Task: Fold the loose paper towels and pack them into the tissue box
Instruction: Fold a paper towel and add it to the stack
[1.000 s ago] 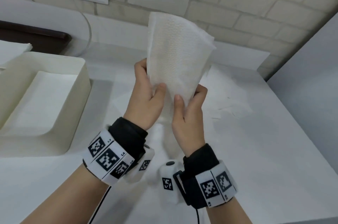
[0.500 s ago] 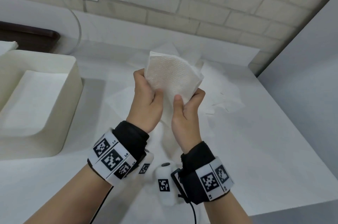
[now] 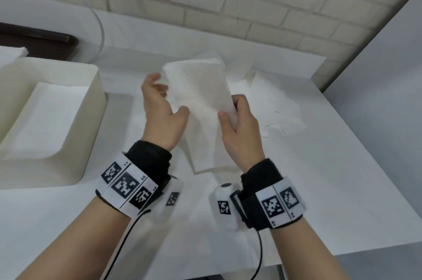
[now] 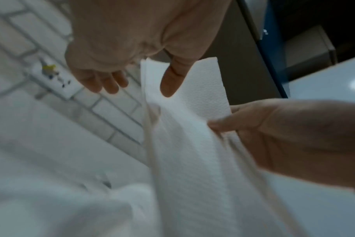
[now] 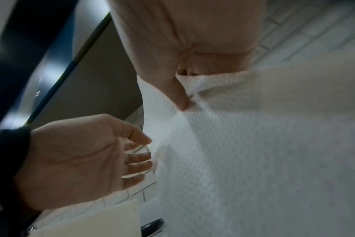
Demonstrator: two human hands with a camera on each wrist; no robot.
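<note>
Fingers [image 3: 238,102] of right hand [image 3: 242,129] curled round the right edge of the white embossed folded paper towel [image 3: 201,101], thumb pressed on its near face: firm pinch. Left hand [image 3: 159,115] fingers loosely spread and apart, not gripping; only the thumb tip touches the towel's left edge. Left wrist view confirms: thumb lies on the sheet, the other fingers hang free beside it.

Towel is a long narrow folded strip, held up at frame centre above the white table [image 3: 319,188], tilted, top end leaning toward the upper left; lower end drops down between the two wrists.

More loose white paper towels [image 3: 274,101] lie flat and crumpled on the table behind the hands, centre-right of frame.

Cream rectangular plastic tissue box [image 3: 68,131] sits at left of frame, well apart from the hands, with a flat white stack inside.

Black wrist straps with black-and-white marker tags on both forearms.
</note>
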